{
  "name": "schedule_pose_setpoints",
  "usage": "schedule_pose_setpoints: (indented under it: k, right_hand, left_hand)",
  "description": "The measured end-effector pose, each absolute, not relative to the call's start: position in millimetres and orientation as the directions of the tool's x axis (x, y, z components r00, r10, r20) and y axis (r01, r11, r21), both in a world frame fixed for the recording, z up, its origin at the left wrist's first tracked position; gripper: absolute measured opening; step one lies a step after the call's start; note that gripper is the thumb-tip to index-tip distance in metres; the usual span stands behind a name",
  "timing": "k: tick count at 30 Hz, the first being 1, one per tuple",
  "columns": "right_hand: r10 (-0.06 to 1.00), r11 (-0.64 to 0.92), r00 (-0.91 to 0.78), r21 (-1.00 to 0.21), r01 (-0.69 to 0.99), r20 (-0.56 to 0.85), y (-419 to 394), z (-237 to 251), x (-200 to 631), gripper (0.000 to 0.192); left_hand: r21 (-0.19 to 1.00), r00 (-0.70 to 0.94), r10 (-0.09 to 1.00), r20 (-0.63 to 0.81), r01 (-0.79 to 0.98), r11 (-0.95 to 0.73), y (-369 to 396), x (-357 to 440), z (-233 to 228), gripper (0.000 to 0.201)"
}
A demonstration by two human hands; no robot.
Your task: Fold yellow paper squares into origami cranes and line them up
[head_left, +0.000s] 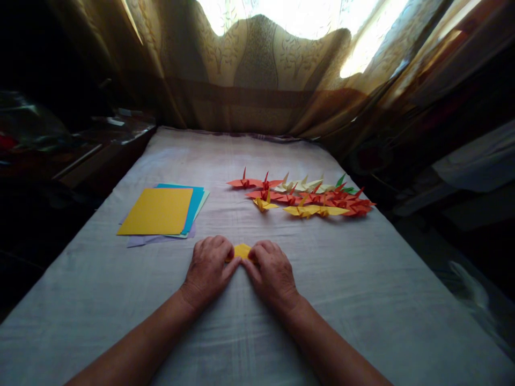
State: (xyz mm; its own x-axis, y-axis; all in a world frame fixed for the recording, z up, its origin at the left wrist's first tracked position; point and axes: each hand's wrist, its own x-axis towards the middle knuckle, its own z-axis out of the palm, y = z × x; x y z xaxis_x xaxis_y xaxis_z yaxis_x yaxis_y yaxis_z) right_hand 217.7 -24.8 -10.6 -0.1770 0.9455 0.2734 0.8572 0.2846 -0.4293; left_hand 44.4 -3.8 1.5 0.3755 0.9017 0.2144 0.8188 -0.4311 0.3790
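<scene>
A small folded piece of yellow paper point(242, 251) lies on the cloth-covered table between my two hands. My left hand point(211, 264) grips its left side, fingers curled and thumb along the near edge. On the opposite side, my right hand point(272, 268) pinches the paper in the same way, and the two thumb tips almost meet at the middle. Much of the paper's left and right ends is hidden under my fingers. Beyond my right hand sits a yellow paper crane point(263, 204).
To the left lies a stack of square sheets, a yellow sheet point(156, 212) above a blue sheet point(198, 201) and others. Rows of red paper cranes point(292, 198) and other colours stand at the back right. A curtain point(257, 64) hangs behind the white tablecloth point(341, 311).
</scene>
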Motion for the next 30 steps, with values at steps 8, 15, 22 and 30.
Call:
schedule_pose_setpoints:
  k: [8,15,22,30]
  right_hand:
    - [0.97,0.244,-0.185,-0.62,0.746,0.16,-16.4,-2.7,234.7,0.016]
    - [0.958,0.282,-0.239,-0.663,0.693,0.157,-13.0,-4.1,244.0,0.015]
    - [0.949,0.312,-0.236,-0.509,0.802,0.21,-20.8,-2.9,235.7,0.012]
    - [0.987,0.162,-0.143,-0.369,0.915,0.079,-27.7,6.5,228.9,0.01]
  left_hand:
    - [0.462,0.389,0.908,0.159,0.783,-0.416,-0.6,37.8,3.1,0.012]
    - [0.562,0.481,0.867,0.128,0.686,-0.463,9.6,19.5,0.0,0.007]
    - [0.335,0.519,0.725,0.454,0.654,-0.678,-4.5,24.1,5.8,0.018]
    - [0.127,0.604,0.711,0.36,0.724,-0.678,-16.3,36.9,3.2,0.023]
